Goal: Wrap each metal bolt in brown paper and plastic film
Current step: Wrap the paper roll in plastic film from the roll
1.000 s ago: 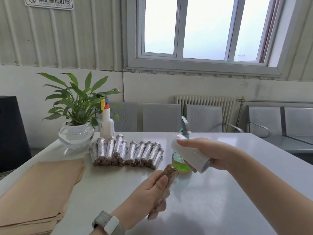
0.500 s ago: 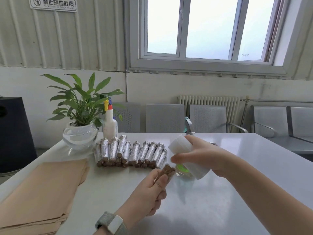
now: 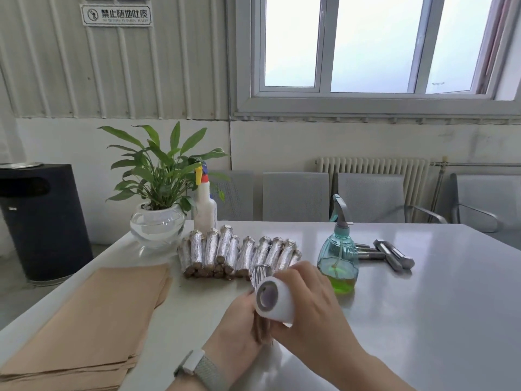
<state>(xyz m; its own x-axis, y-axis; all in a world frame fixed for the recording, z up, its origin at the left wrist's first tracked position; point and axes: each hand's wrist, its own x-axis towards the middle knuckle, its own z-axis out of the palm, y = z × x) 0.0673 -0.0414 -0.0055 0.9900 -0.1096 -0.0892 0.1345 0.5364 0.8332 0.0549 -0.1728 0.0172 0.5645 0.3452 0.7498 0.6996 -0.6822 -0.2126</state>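
Two hands meet low at centre, above the white table (image 3: 423, 320). Left hand (image 3: 239, 320), watch on wrist, has its fingers curled round a paper-wrapped bolt (image 3: 260, 330), which stands nearly upright; its upper end (image 3: 260, 273) already shows shiny film. Right hand (image 3: 307, 309) grips the white film roll (image 3: 272, 301) pressed against the bolt, the hollow core facing the camera, fingers wrapped over the roll's far side. At 9 o'clock from the hands, a stack of brown paper sheets (image 3: 93, 320) lies flat. At 11 to 12 o'clock, just beyond, a row of finished film-wrapped bolts (image 3: 236, 255), side by side, touching. At 1 o'clock, a teal spray bottle (image 3: 338, 255) with green liquid; behind it, bare metal bolts (image 3: 392, 253) lying loose. Farther, at 11 o'clock: white spray bottle (image 3: 205, 207), potted plant (image 3: 158, 221) in a glass bowl.
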